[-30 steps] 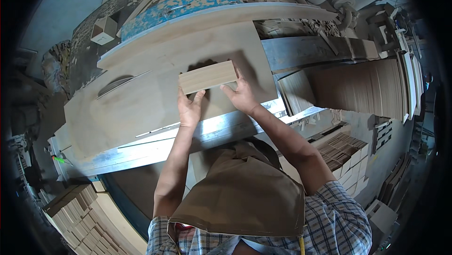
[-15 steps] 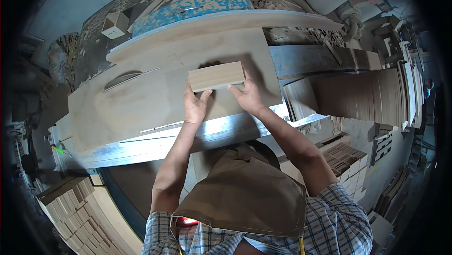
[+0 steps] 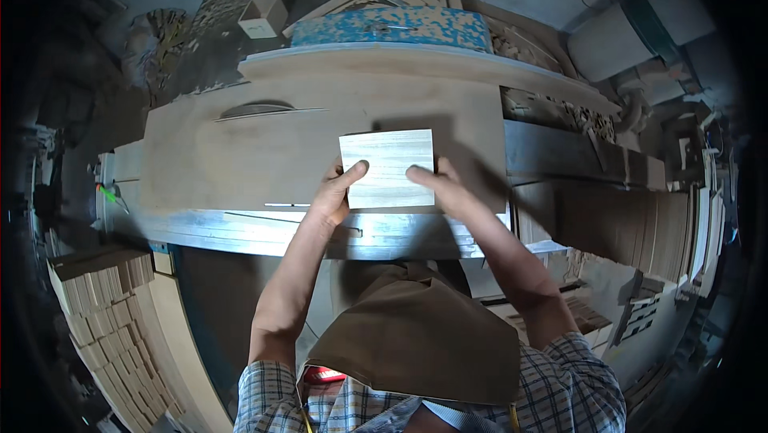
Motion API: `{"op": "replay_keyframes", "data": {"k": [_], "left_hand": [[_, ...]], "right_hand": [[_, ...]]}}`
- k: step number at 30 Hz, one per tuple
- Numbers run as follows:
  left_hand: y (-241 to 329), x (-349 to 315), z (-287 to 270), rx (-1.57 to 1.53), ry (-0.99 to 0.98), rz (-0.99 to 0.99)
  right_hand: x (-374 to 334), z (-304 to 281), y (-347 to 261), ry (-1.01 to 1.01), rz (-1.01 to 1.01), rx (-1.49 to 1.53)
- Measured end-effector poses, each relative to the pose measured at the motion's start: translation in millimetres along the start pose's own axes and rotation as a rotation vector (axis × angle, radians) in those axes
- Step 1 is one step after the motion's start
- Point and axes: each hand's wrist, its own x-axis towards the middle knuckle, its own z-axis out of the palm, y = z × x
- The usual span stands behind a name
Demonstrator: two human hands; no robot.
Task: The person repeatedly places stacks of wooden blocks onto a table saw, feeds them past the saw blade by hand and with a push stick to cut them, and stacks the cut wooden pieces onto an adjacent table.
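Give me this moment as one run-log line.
Left hand: grips wooden piece, left side | Right hand: grips its right side | Wooden piece: held over brown board | Pale box: beyond board, left

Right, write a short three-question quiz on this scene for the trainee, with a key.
1. Multiple choice: what does the right hand hold?
a) a hammer
b) a pale wooden piece
c) a coil of rope

2. True or false: the left hand grips that same piece.

3. Fill in the side, as seen in the picture: beyond the work surface, the small pale box stands to the ___ of the blue mottled panel.

Key: 1 b; 2 true; 3 left.
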Motion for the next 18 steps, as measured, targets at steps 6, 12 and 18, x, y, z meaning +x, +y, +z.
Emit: {"op": "replay_keyframes", "data": {"k": [6, 12, 18], "left_hand": [[25, 16, -19, 0.041, 0.022, -0.036], [15, 28, -40, 0.145, 0.318, -0.107], [27, 92, -33, 0.04, 0.263, -0.197]], "right_hand": [[41, 27, 23, -0.021, -0.008, 0.094], [112, 50, 4, 0.031, 0.094, 0.256], [171, 73, -11, 0.03, 0.137, 0.145]]}}
